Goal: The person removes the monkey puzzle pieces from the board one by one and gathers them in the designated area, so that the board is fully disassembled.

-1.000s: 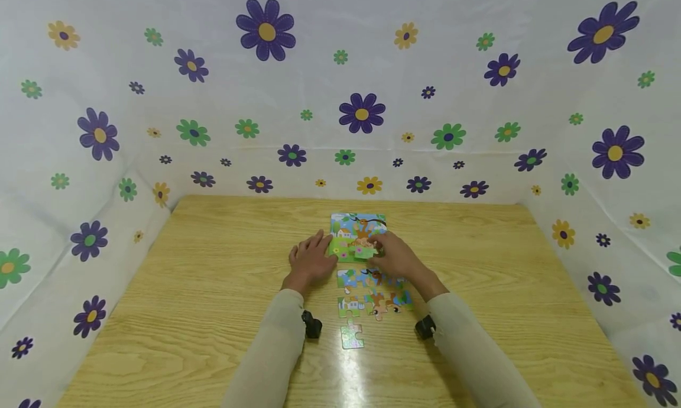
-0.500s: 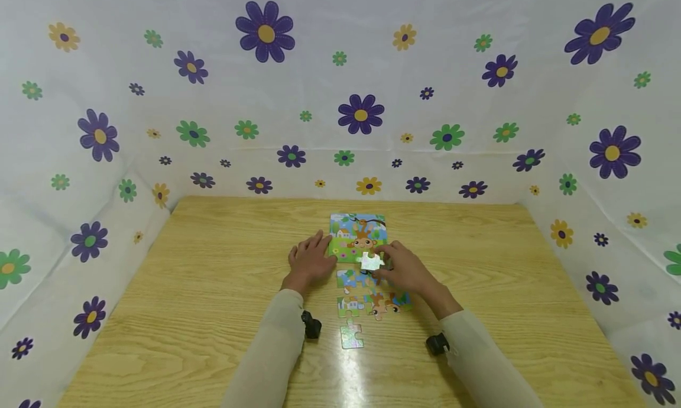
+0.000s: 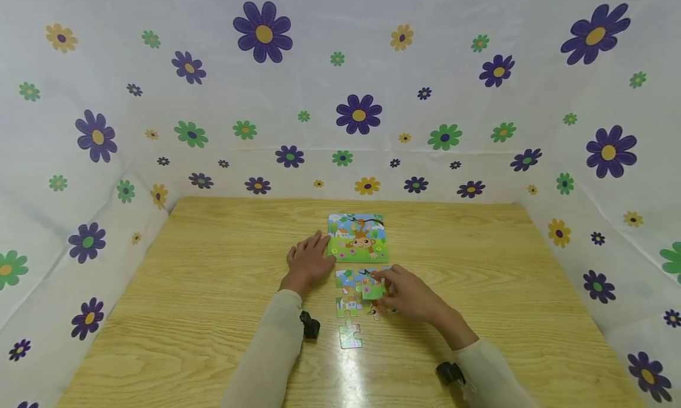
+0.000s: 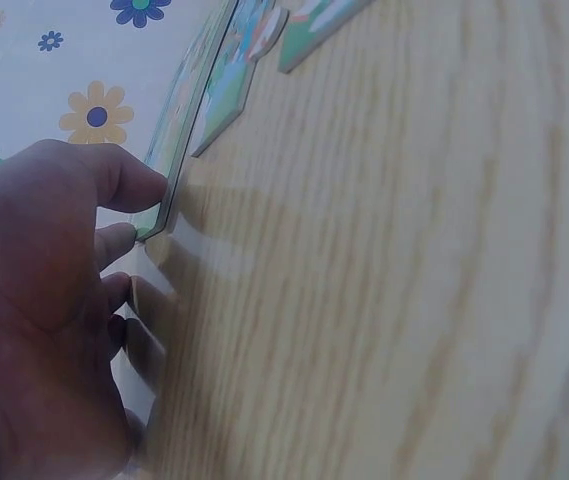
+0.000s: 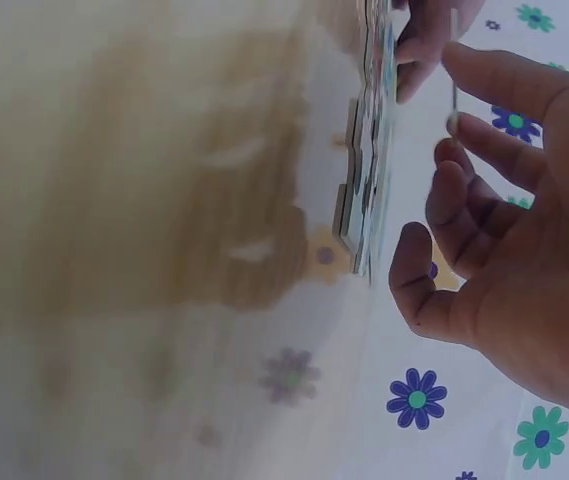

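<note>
My right hand pinches a green jigsaw puzzle piece with a pink flower on it. In the right wrist view that puzzle piece shows edge-on as a thin line between thumb and forefinger, raised off the table. Beneath it lie joined puzzle pieces, partly hidden by the hand. A corner puzzle piece extends below them at the left. Behind the pieces lies a picture board showing a monkey hanging from a branch. My left hand rests on the table, its thumb and forefinger touching the board's left edge.
The wooden table runs back to a white flowered cloth hanging behind and at both sides. A small black wrist camera sits under the left wrist, another black camera under the right.
My right hand has carried the puzzle piece from over the picture board toward me, over the joined pieces. The piece flashed white midway and shows green again. The left hand has stayed put.
</note>
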Available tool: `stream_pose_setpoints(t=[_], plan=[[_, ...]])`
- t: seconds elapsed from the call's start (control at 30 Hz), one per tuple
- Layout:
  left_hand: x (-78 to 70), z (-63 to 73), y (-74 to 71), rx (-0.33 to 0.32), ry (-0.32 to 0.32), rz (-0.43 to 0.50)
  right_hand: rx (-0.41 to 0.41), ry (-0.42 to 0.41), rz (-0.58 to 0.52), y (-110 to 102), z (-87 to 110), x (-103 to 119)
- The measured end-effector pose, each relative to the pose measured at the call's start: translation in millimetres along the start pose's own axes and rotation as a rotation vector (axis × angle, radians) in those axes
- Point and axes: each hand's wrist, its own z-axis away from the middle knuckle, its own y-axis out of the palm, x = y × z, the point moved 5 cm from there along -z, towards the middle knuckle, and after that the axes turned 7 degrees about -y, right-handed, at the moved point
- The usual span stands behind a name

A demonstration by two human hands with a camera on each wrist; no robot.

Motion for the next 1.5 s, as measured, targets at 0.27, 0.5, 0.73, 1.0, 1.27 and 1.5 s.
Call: stream_pose_setpoints(t=[0.27,0.5,0.73,1.0,1.27,1.5], plan=[[1.4,1.1,0.4,-0.006,0.011,0.01,0.056,-0.062,0.028,8,23.4,12],[-1.8,4.5,-2.5,-0.006,0.016,0.013,0.085,-0.034,0.036,12,36.6,17],[-1.2,5.0,-2.7,-0.007,0.011,0.01,0.102,-0.053,0.08,16,43.5,24],[-1.7,5.4,-3.0,-0.01,0.007,0.023,0.129,-0.057,0.128,20,47.9,28],[-0.5,5.9,-2.6,-0.002,0.005,0.021,0.146,-0.063,0.135,22,49.2,29],[-2.8,9.0,-6.0,-0.001,0.013,0.045,0.116,-0.052,0.141,19,48.4,28]])
